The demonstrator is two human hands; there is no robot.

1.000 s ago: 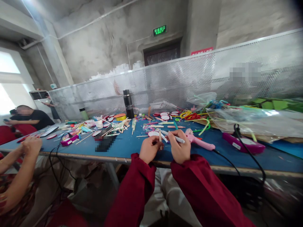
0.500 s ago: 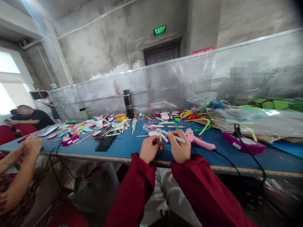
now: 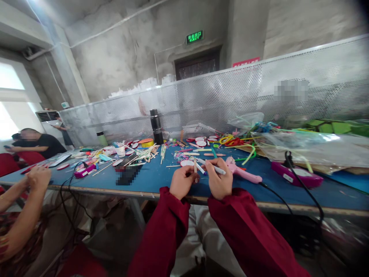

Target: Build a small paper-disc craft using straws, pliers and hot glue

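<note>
Close to the table's front edge, my left hand (image 3: 182,181) is closed, pinching a small flat wooden stick (image 3: 195,168) that stands upright between thumb and fingers. My right hand (image 3: 220,181) grips a whitish marker pen (image 3: 218,169), whose tip points left toward the stick. Whether the tip touches the stick is too small to tell. Behind my hands lie a white round disc (image 3: 187,163) and a pen with a purple-blue end (image 3: 204,171). Just right of my right hand rests a pink glue gun (image 3: 245,174) with a black cord.
A black thermos (image 3: 156,127) stands at the back amid sticks and craft bits. Purple power strips (image 3: 296,175) (image 3: 84,171) lie on both sides. Plastic bags (image 3: 305,148) fill the back right, before a perforated metal screen (image 3: 219,100). At left are a co-worker's clasped hands (image 3: 39,179).
My hands, the stick and the marker pen stay in almost the same place. Only a very slight shift of the view shows.
</note>
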